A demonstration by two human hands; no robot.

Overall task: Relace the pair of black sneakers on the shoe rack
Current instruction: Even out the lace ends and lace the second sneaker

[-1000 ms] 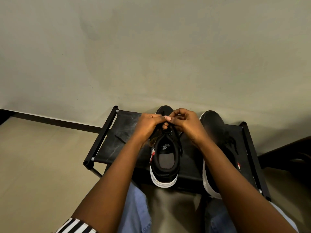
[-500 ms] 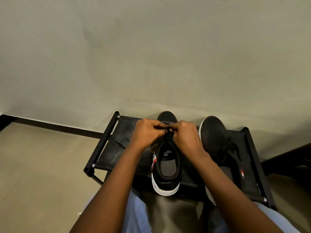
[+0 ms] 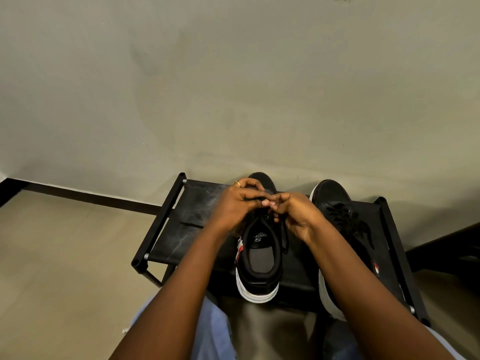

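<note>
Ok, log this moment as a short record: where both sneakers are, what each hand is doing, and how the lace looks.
surface: black shoe rack, against the wall
sneaker in work: centre sneaker, on the rack, heel toward the person
second sneaker: beside it to the right, untouched, its own lace lying loosely on top
left hand: fingers curled above the centre sneaker's tongue, pinching the lace
right hand: pinches the same lace, fingertips meeting the left's
lace: one length hangs down the centre sneaker's right side
</note>
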